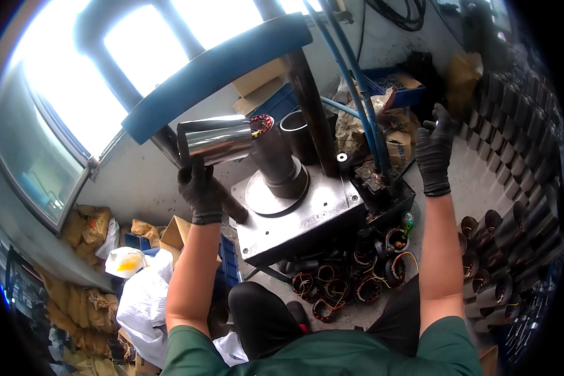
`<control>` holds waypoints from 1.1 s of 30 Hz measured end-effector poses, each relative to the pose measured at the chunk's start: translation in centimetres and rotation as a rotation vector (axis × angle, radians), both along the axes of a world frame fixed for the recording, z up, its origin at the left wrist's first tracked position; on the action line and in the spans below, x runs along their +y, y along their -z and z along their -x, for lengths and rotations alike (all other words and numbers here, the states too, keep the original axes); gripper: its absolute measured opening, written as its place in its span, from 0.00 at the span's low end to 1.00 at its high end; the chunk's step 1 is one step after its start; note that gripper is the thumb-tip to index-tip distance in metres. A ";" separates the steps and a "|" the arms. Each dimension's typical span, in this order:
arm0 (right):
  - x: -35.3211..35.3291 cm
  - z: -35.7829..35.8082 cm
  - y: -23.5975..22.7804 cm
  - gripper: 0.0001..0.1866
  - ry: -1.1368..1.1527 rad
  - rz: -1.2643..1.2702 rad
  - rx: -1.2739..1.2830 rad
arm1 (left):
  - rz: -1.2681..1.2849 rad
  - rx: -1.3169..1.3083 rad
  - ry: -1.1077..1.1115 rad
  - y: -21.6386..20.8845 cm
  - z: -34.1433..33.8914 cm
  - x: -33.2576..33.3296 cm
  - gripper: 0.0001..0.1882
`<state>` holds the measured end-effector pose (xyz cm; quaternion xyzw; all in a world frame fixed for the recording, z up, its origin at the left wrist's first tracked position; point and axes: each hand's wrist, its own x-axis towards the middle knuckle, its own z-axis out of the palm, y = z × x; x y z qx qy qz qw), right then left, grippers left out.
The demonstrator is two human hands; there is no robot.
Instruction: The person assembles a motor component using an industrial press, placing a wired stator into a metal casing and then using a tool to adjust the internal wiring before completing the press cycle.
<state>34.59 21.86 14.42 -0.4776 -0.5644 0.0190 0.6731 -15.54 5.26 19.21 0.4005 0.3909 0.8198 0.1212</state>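
The left cylinder is mirror-glossy, smooth metal; the press plate, smooth satiny metal; the near-left carton, matt cardboard.

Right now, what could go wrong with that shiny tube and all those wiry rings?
Only the left hand holds the shiny tube, which is tipped sideways, so it might slip. The wiry rings crowd together near a shoe; a foot could perhaps catch a loose yellow wire.
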 end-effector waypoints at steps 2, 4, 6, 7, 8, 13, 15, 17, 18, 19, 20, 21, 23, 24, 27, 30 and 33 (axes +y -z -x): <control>-0.1 -0.4 0.2 0.35 0.025 0.004 -0.008 | 0.015 -0.004 -0.072 -1.3 -1.4 2.7 0.11; 0.1 -0.8 0.3 0.35 0.065 -0.093 -0.014 | 0.041 0.012 -0.090 -2.5 -2.1 4.8 0.11; -0.3 0.0 0.1 0.34 0.042 -0.064 0.003 | 0.079 0.121 -0.071 -3.9 -0.8 5.5 0.11; -0.5 0.3 0.1 0.34 0.034 -0.056 0.008 | 0.072 0.115 -0.083 -4.3 -0.7 6.1 0.15; -0.6 0.5 0.0 0.34 0.023 -0.047 0.017 | 0.077 0.119 -0.086 -5.3 -0.4 6.3 0.15; -0.3 0.2 0.3 0.33 0.055 -0.055 -0.001 | 0.274 0.380 -0.037 -9.6 -0.2 8.9 0.18; -0.4 0.1 0.1 0.31 0.046 -0.087 0.001 | 0.356 0.513 -0.031 -11.2 0.2 10.4 0.22; -0.5 0.3 0.0 0.30 0.042 -0.065 0.018 | 0.439 0.580 -0.050 -12.2 0.3 11.2 0.26; -0.5 0.2 0.0 0.29 0.046 -0.049 0.033 | 0.466 0.617 -0.064 -12.5 0.2 11.9 0.27; -0.5 0.1 0.0 0.29 0.046 -0.046 0.028 | 0.469 0.612 -0.061 -12.8 0.1 12.4 0.27; -0.5 0.0 0.0 0.28 0.042 -0.052 0.030 | 0.485 0.659 -0.063 -13.1 0.2 12.8 0.27; -0.5 0.0 0.0 0.27 0.037 -0.059 0.033 | 0.500 0.705 -0.065 -13.4 0.2 13.2 0.27; -0.6 -0.1 0.0 0.26 0.054 -0.061 0.019 | 0.514 0.743 -0.084 -13.7 0.3 13.9 0.27; -0.6 -0.1 0.0 0.25 0.073 -0.068 0.008 | 0.523 0.785 -0.103 -13.8 0.3 14.1 0.27; -0.4 -0.3 0.1 0.21 0.093 -0.062 0.012 | 0.558 0.801 -0.089 -14.2 0.9 14.6 0.26; -1.0 -0.9 -0.4 0.15 0.077 -0.060 0.023 | 0.571 0.821 -0.069 -14.1 0.7 14.6 0.27; -1.1 -3.1 -1.0 0.10 0.090 -0.054 0.006 | 0.549 0.914 -0.105 -13.9 0.6 15.0 0.27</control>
